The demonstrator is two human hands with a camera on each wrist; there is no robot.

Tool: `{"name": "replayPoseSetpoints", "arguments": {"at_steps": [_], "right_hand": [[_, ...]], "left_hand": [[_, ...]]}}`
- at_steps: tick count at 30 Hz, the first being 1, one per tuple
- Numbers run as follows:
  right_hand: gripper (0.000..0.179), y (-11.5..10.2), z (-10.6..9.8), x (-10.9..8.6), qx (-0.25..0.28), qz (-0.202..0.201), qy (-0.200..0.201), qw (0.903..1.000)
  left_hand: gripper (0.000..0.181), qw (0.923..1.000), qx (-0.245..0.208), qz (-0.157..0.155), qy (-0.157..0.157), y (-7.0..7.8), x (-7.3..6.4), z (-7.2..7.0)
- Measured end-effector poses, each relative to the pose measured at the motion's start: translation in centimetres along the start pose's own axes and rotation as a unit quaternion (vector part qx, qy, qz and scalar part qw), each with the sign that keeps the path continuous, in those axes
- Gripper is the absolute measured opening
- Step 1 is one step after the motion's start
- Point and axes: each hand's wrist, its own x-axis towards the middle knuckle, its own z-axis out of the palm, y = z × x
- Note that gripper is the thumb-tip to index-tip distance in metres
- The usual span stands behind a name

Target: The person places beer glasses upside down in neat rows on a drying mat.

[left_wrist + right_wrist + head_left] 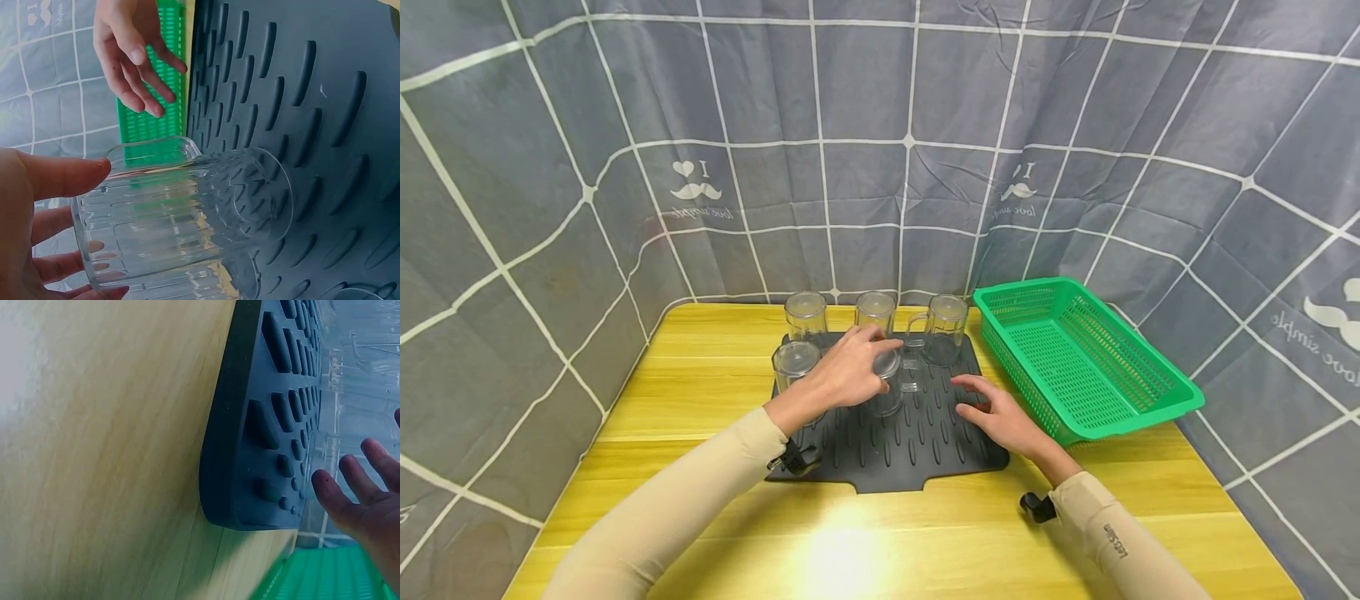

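Observation:
My left hand (850,367) holds a clear glass mug (887,402) by its upper end, thumb on one side and fingers on the other. That mug (181,206) stands upside down on the black ribbed drying mat (917,442), its handle pointing right. My right hand (1003,421) hovers over the mat's right side, fingers loosely spread and touching nothing. In the right wrist view, several fingers of the right hand (375,506) show before the mugs. More upturned glass mugs stand around: one (795,360) left of the left hand, and three behind, including the right one (945,329).
A green perforated plastic basket (1150,421) sits to the right of the mat, its inside bare. Beneath everything is a yellow wood-grain table (715,350). A grey curtain (865,192) with white grid lines encloses the back and sides.

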Motion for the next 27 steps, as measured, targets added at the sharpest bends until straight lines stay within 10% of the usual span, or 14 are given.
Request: {"name": "replayPoseSetpoints", "arguments": {"at_steps": [27], "right_hand": [[0.046, -0.3, -0.4, 0.1, -0.015, -0.012, 0.006, 0.9998]], "left_hand": [[0.07, 0.9975, -0.012, 0.003, -0.07, -0.6, 1.0, 0.3]]}}
